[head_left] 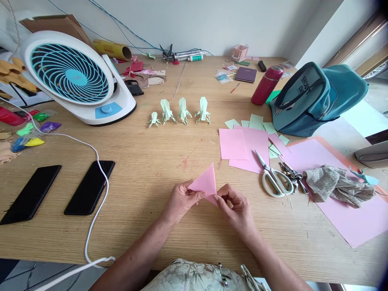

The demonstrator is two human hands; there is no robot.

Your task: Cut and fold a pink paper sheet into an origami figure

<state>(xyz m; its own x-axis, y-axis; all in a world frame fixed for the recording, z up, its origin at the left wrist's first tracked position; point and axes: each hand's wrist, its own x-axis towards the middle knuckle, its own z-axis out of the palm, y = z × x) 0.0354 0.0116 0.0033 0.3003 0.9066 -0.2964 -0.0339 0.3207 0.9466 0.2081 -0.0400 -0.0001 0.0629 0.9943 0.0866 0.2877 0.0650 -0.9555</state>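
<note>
Above the table [133, 145], both hands' grips [186, 198] [233, 204] pinch folded pink paper [205, 182].

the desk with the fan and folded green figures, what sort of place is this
Probably a home craft table: four folded green paper figures stand on it, white-handled scissors lie by pink sheets, and both hands hold folded pink paper.

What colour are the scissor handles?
White handles on the scissors, clearest in the head view.
</note>
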